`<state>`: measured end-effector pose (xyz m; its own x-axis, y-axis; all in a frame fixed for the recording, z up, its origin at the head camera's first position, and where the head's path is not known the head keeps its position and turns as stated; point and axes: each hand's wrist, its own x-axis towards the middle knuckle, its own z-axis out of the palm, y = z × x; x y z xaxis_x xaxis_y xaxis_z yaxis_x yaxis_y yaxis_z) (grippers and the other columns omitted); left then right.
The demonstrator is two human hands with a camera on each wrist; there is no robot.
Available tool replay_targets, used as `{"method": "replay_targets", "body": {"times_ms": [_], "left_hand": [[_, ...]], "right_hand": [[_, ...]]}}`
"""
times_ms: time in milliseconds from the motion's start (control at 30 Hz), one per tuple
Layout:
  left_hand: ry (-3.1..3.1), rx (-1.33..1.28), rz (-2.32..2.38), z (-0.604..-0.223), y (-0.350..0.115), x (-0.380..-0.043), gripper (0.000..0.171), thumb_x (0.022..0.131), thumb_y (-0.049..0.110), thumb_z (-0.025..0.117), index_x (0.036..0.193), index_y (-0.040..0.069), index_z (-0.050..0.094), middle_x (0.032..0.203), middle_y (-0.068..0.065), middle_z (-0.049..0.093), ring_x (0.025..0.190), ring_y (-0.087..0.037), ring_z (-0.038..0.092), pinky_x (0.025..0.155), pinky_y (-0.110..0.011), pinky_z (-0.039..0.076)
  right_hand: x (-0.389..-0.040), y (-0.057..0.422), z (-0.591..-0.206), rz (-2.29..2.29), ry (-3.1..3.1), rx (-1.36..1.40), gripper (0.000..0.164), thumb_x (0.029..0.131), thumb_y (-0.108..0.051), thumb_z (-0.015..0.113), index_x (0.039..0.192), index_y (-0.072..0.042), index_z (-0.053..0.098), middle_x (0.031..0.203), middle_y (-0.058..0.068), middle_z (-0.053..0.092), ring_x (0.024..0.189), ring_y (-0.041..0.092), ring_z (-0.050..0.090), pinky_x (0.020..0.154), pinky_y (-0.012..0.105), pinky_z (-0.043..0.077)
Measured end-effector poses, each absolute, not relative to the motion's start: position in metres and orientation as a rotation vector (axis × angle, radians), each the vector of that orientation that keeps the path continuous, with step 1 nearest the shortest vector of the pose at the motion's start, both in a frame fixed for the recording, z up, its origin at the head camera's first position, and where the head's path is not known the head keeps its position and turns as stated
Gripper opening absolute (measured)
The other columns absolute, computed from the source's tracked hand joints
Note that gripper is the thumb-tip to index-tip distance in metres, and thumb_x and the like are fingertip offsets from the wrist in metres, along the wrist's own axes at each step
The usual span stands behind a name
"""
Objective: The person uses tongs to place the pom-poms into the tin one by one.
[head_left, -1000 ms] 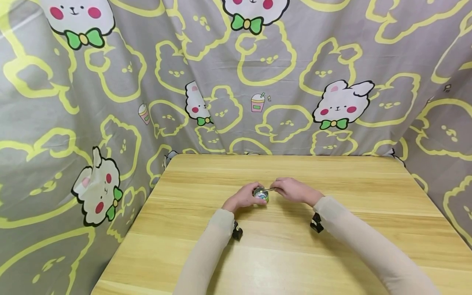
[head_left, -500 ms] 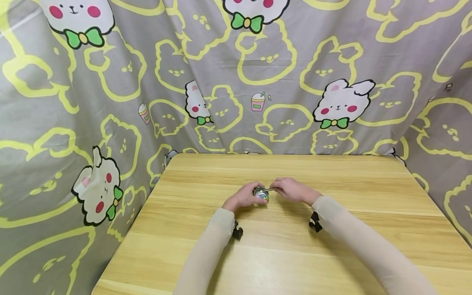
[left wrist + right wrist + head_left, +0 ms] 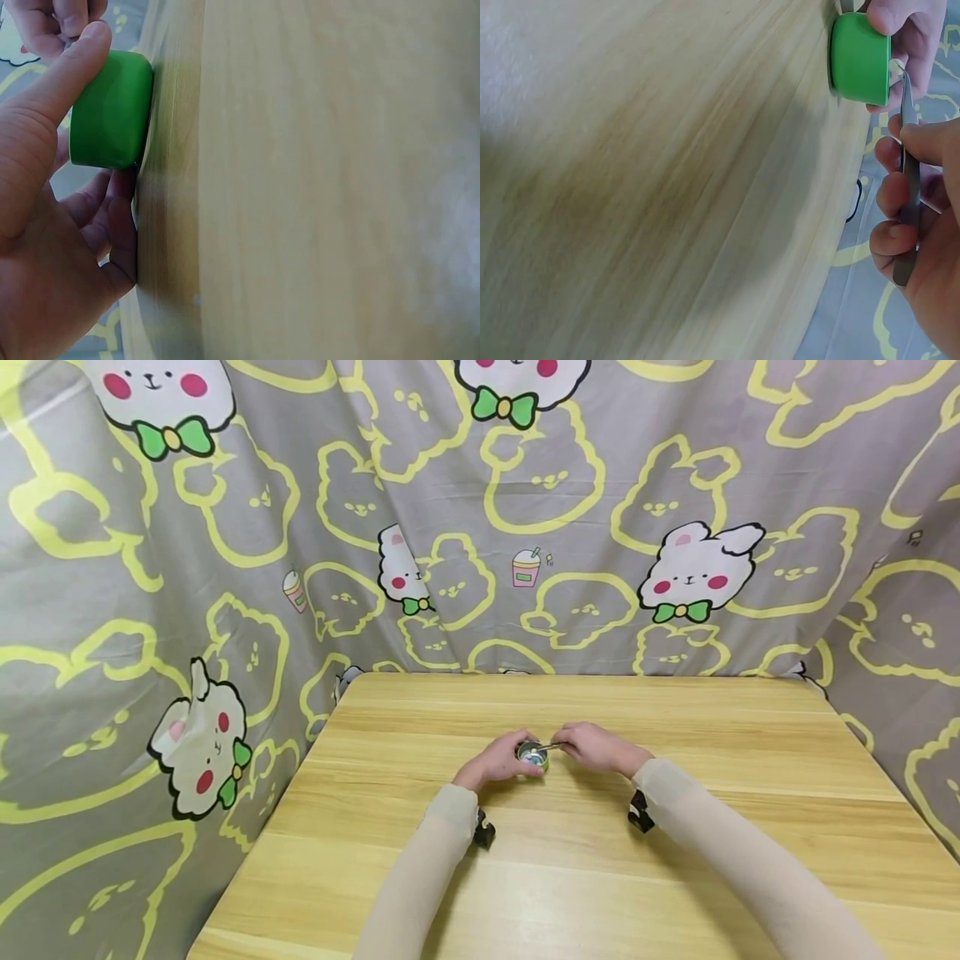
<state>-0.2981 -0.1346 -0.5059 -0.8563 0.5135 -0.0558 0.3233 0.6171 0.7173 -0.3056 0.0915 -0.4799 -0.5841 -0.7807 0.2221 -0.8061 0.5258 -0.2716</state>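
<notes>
A small round green container (image 3: 112, 112) with an open top sits on the wooden table. My left hand (image 3: 502, 758) grips it, thumb on one side and fingers round the other. In the head view its silvery inside shows bluish and white bits at the bottom. My right hand (image 3: 596, 747) holds metal tweezers (image 3: 909, 172) between thumb and fingers. Their curved tip reaches the container's mouth, and a small pale piece (image 3: 895, 67) shows right at the tip in the right wrist view.
The wooden table (image 3: 570, 877) extends around both hands to its far edge. Behind and beside it hangs a grey curtain (image 3: 465, 468) with yellow outlines and rabbit faces. Black wrist mounts (image 3: 641, 812) hang below the sleeves, close over the tabletop.
The tweezers' tip shifts slightly over the container's mouth. Both hands stay in nearly the same place, and the left hand keeps its grip.
</notes>
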Motion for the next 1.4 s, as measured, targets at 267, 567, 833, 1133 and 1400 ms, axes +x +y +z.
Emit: {"method": "replay_targets", "body": {"times_ms": [267,567,833,1133,1400], "left_hand": [[2.579,0.680,1.081,-0.506,-0.135,-0.297,0.052,0.077,0.032,0.079,0.120,0.015,0.057,0.103,0.003,0.059,0.094,-0.012,0.054,0.084,-0.028,0.043],[2.578,0.690,1.085,-0.506,-0.133,-0.298,0.051,0.077,0.031,0.079,0.120,0.014,0.057,0.103,0.002,0.060,0.094,-0.012,0.054,0.084,-0.028,0.043],[2.572,0.677,1.088,-0.506,-0.134,-0.297,0.051,0.077,0.029,0.080,0.119,0.014,0.056,0.103,0.001,0.060,0.095,-0.013,0.055,0.086,-0.030,0.043],[2.557,0.646,1.103,-0.504,-0.135,-0.297,0.051,0.077,0.027,0.080,0.120,0.014,0.056,0.104,0.001,0.060,0.096,-0.015,0.055,0.087,-0.032,0.043],[2.555,0.634,1.092,-0.504,-0.133,-0.296,0.054,0.076,0.027,0.080,0.122,0.013,0.055,0.105,0.000,0.059,0.096,-0.015,0.054,0.087,-0.032,0.043]], "right_hand": [[-0.306,0.090,-0.481,0.540,-2.697,1.379,0.017,0.091,-0.002,0.057,0.105,-0.003,0.068,0.096,0.008,0.065,0.089,0.024,0.062,0.082,0.040,0.050],[-0.306,0.095,-0.475,0.592,-2.739,1.325,0.019,0.093,-0.004,0.055,0.108,-0.002,0.066,0.097,0.007,0.064,0.088,0.022,0.062,0.080,0.040,0.050],[-0.308,0.117,-0.456,0.650,-2.751,1.200,0.018,0.093,-0.004,0.055,0.106,-0.002,0.067,0.092,0.005,0.063,0.079,0.017,0.059,0.071,0.038,0.048],[-0.305,0.155,-0.458,0.627,-2.772,1.106,0.015,0.093,-0.004,0.057,0.104,-0.003,0.066,0.085,0.001,0.056,0.068,0.012,0.047,0.062,0.033,0.042],[-0.293,0.185,-0.484,0.533,-2.808,1.020,0.010,0.091,-0.004,0.059,0.099,-0.002,0.065,0.079,0.002,0.051,0.066,0.013,0.045,0.058,0.031,0.041]]}}
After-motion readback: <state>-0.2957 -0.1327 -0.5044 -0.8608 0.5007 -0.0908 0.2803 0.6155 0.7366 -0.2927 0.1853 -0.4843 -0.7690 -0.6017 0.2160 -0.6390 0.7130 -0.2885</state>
